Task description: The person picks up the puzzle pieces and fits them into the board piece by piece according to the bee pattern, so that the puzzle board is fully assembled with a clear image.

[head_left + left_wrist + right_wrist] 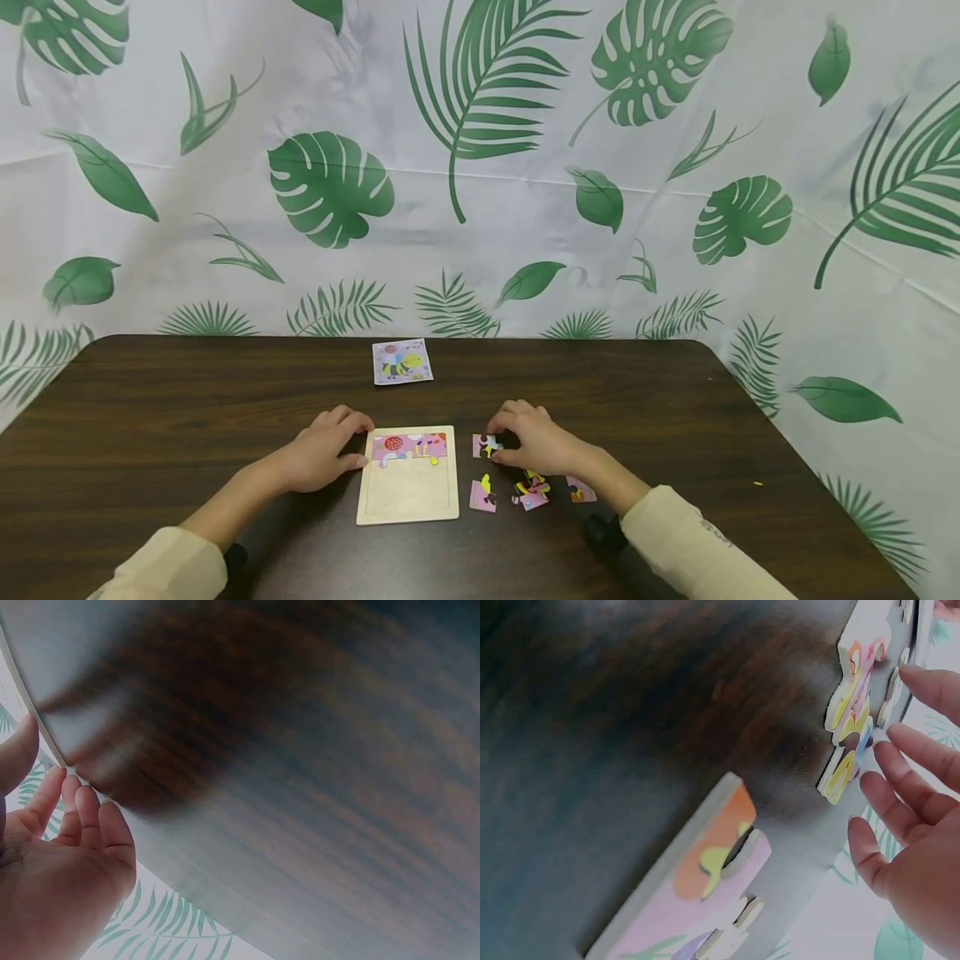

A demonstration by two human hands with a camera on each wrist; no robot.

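A square wooden puzzle tray (pixel 408 496) lies on the table, its top part filled with pink printed pieces (pixel 411 446). My left hand (pixel 321 450) rests its thumb and index fingertips against the tray's left edge, near the upper corner. To the right of the tray, my right hand (pixel 536 440) holds a small puzzle piece (pixel 477 447) between thumb and index finger, low at the tabletop. Below that hand lie loose pieces: a pink and yellow one (pixel 481 497), a yellow and pink cluster (pixel 534 498) and a pink and orange one (pixel 581 490), large in the right wrist view.
A square picture card (pixel 402 362) with a bee lies near the table's far edge. The dark wood table (pixel 225 383) ends at a white cloth backdrop (pixel 480 242) with green leaves. A tiny yellow scrap (pixel 758 483) lies far right.
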